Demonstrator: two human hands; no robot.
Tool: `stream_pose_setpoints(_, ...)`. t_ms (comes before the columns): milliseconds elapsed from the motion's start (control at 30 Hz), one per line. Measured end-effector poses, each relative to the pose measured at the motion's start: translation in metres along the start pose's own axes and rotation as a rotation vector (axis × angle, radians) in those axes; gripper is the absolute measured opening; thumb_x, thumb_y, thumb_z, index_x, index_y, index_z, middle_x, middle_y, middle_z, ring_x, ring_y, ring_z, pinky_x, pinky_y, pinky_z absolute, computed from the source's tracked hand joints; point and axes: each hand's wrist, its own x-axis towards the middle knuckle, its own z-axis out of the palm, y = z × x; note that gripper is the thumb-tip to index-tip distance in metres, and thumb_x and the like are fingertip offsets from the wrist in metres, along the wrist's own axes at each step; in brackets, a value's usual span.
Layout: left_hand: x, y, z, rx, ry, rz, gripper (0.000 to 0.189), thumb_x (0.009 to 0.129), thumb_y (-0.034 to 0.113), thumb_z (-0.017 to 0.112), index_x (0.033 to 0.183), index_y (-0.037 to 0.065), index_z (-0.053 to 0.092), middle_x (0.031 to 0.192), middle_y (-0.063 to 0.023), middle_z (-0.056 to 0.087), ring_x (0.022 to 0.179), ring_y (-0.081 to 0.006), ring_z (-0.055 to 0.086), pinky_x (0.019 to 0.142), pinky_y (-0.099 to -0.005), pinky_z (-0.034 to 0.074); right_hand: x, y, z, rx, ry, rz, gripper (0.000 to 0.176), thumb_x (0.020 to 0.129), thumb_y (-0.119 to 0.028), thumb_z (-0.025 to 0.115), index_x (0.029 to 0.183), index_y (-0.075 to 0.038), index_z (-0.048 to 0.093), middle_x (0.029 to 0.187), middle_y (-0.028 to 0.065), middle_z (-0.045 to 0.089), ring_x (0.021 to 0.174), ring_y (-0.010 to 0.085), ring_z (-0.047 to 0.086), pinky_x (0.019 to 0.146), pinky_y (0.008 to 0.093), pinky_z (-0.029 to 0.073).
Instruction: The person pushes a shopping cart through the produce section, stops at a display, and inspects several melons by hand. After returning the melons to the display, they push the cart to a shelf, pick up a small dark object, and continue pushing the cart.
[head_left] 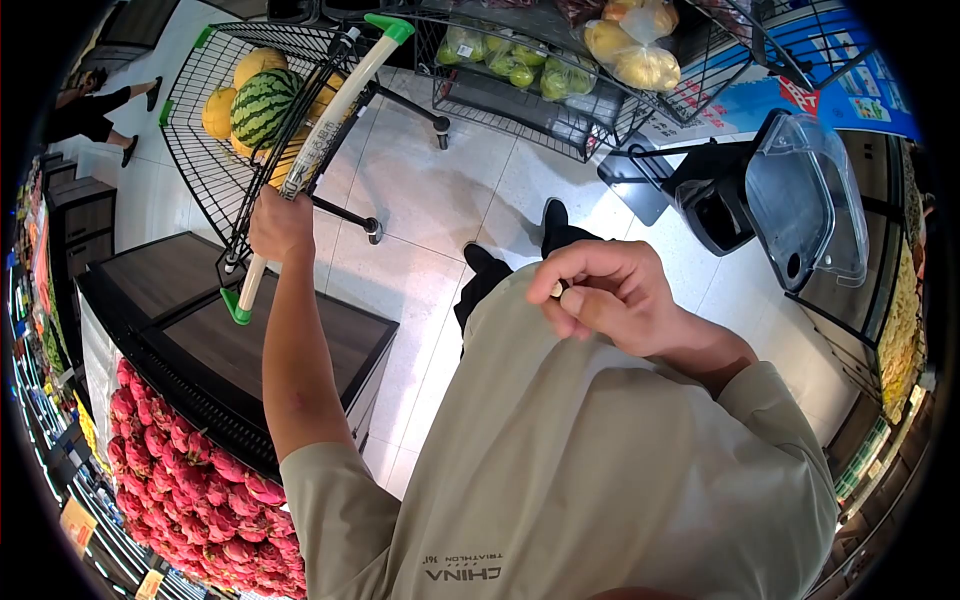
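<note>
My left hand (pixel 281 224) is closed round the pale handle (pixel 328 128) of a shopping cart (pixel 195 98) with green end caps. Inside the cart's wire basket lie a striped watermelon (pixel 267 108) and several yellow melons (pixel 217 113). In front of my body, my right hand (pixel 612 298) is raised with thumb and forefinger pinched together. Between those fingertips sits a tiny pale piece (pixel 556 289), too small to name.
Dragon fruit (pixel 190 490) fills a display at the lower left. Black wire racks hold bagged green fruit (pixel 520 65) and bagged yellow fruit (pixel 632 55). A black bin with a clear lid (pixel 790 200) stands at right. Another person (pixel 100 110) is at the far left.
</note>
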Motion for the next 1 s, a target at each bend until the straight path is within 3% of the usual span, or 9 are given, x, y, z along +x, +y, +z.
stream_pose_setpoints(167,0.0002,-0.0001,0.0006,-0.004,0.011,0.001,0.020,0.066,0.025,0.071,0.071,0.009,0.060,0.071,-0.0076,0.065,0.066,-0.0322,0.066,0.053,-0.0458,0.051,0.0016,0.0000,0.0012,0.037,-0.006,-0.027,0.022,0.098,-0.003,0.050,0.114,0.001,0.063,0.081,0.0037,0.062,0.069,0.0051,0.053,0.058,0.0216,0.041)
stream_pose_setpoints(233,0.0002,-0.0003,0.0010,-0.006,0.011,0.000,0.020,0.066,0.025,0.071,0.071,0.009,0.060,0.071,-0.0077,0.065,0.066,-0.0323,0.066,0.053,-0.0459,0.051,0.0023,-0.0006,0.0041,-0.031,0.037,-0.046,0.024,0.096,0.001,0.048,0.114,0.004,0.062,0.078,0.0079,0.061,0.063,0.0080,0.053,0.057,0.0237,0.042)
stream_pose_setpoints(567,0.0001,-0.0026,0.0047,-0.007,0.030,0.019,0.022,0.065,0.026,0.071,0.071,0.009,0.059,0.071,-0.0072,0.065,0.066,-0.0318,0.066,0.052,-0.0459,0.051,0.0034,0.0008,0.0003,-0.010,0.024,-0.052,0.026,0.095,0.002,0.051,0.118,0.004,0.064,0.084,0.0093,0.062,0.063,0.0095,0.055,0.060,0.0247,0.044)
stream_pose_setpoints(633,0.0002,-0.0029,0.0052,-0.004,0.028,0.021,0.022,0.065,0.027,0.071,0.071,0.009,0.059,0.072,-0.0070,0.065,0.066,-0.0317,0.066,0.052,-0.0459,0.051,0.0033,0.0018,-0.0021,0.057,-0.001,-0.028,0.025,0.096,-0.004,0.058,0.121,0.001,0.064,0.091,0.0047,0.066,0.078,0.0064,0.060,0.067,0.0221,0.049)
stream_pose_setpoints(1000,-0.0003,-0.0022,0.0026,-0.012,0.016,0.016,0.022,0.066,0.027,0.071,0.073,0.009,0.060,0.072,-0.0075,0.065,0.067,-0.0322,0.066,0.054,-0.0463,0.051,0.0035,0.0031,-0.0028,0.066,-0.020,-0.030,0.028,0.099,-0.003,0.051,0.125,0.002,0.060,0.095,0.0079,0.065,0.086,0.0109,0.062,0.072,0.0241,0.052)
